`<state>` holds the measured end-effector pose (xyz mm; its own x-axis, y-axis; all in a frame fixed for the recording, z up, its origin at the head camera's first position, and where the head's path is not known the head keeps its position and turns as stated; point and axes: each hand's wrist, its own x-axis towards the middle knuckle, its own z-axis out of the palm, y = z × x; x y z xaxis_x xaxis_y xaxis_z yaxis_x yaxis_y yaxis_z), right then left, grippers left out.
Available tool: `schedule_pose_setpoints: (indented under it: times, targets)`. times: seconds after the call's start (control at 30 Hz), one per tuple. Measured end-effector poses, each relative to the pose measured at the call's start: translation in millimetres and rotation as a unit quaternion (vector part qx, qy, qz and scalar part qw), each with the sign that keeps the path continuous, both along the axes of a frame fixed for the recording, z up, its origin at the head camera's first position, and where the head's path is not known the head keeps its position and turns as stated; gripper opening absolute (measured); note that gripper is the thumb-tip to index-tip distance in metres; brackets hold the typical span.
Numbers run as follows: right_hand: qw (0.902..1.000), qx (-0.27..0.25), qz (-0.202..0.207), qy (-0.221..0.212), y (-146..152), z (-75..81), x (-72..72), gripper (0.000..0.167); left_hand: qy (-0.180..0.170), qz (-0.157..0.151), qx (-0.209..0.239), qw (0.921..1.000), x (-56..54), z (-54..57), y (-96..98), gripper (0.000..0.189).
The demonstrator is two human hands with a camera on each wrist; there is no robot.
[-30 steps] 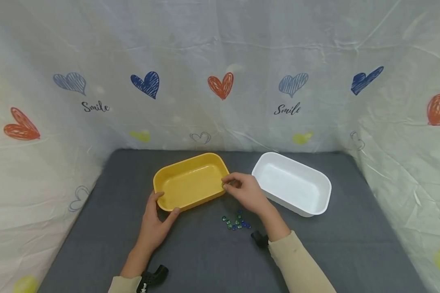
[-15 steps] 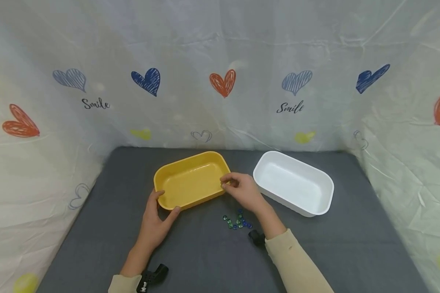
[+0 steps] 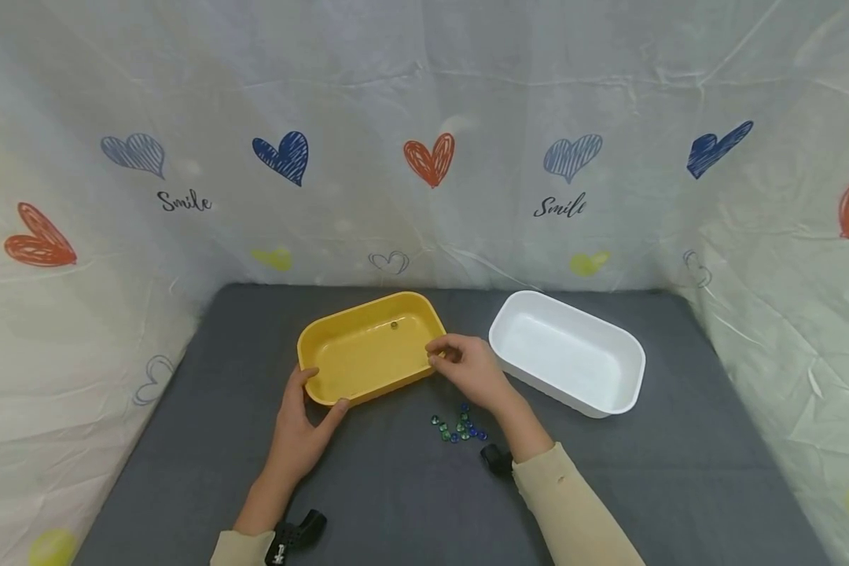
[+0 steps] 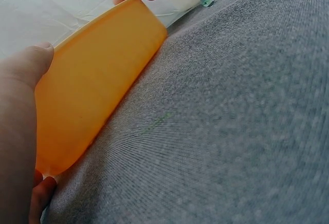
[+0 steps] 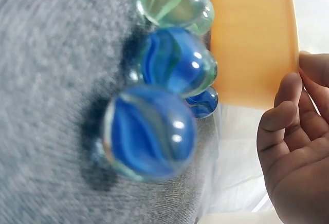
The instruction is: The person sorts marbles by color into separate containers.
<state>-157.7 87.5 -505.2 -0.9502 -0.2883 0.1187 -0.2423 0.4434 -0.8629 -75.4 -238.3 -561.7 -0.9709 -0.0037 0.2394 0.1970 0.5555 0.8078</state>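
In the head view a yellow tray (image 3: pixel 368 354) stands left of centre, with one small marble (image 3: pixel 394 325) inside near its far wall. My left hand (image 3: pixel 300 432) holds its near left corner. The left wrist view shows that thumb up at the rim and fingertips low by the base. At the tray's right end is my right hand (image 3: pixel 470 369), fingers loosely bent and fingertips right at the rim, no marble showing between them. Several green and blue marbles (image 3: pixel 460 428) lie on the cloth below it. The right wrist view shows a blue swirled marble (image 5: pixel 149 131) up close.
A white tray (image 3: pixel 566 354) stands to the right of the yellow one, close beside the right hand. Dark grey cloth (image 3: pixel 396 503) covers the table. Behind and at both sides hangs a pale sheet (image 3: pixel 354 94) printed with hearts.
A marble now lies inside the yellow tray, where none showed before; a second ago a marble was between the right fingertips. Both hands have stayed almost in place.
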Motion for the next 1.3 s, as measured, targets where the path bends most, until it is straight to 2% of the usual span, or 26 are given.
schedule_pose_setpoints:
  times: [0.67,1.3]
  targets:
    - [0.9998,0.016,0.001,0.006,0.6,-0.1,0.8,0.019,0.002,0.001,-0.007,1.0000,0.9,0.2,1.6,0.085]
    - [0.9999,0.003,-0.006,0.007,-0.7,-1.3,3.6,0.017,-0.002,0.002,-0.006,1.0000,1.3,2.7,1.0,0.086]
